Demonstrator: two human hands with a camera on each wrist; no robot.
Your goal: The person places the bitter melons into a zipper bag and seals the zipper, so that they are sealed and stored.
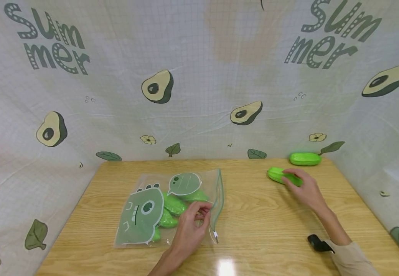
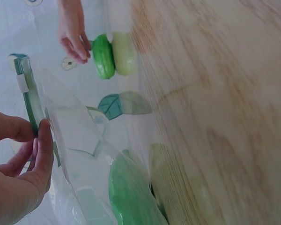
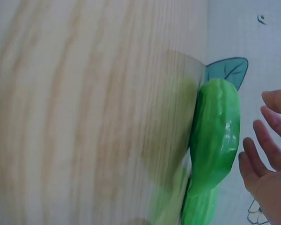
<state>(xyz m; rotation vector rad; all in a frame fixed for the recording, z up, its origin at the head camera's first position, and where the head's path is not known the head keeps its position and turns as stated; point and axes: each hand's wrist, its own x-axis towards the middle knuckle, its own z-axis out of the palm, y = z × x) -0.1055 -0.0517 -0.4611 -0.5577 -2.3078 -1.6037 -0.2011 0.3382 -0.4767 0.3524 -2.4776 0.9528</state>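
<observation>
My left hand [image 1: 192,227] pinches the green zip edge of a clear slider bag [image 1: 139,232] printed with a dinosaur face. Inside the bag lie several bright green cucumbers [image 1: 174,204]. In the left wrist view, thumb and fingertips meet on the zip strip [image 2: 30,101], near its white slider [image 2: 22,83]. Over at the right, my right hand [image 1: 305,191] hovers above a ridged green cucumber [image 1: 275,174], its fingers curved and spread. The right wrist view shows space between those fingers and the cucumber [image 3: 218,136].
Another green cucumber [image 1: 304,158] lies behind, against the back cloth at the table's far right. A cloth [image 1: 199,142] with avocado and leaf prints walls in the wooden table [image 1: 248,222] at the back and sides. A black device [image 1: 318,243] sits at the right wrist.
</observation>
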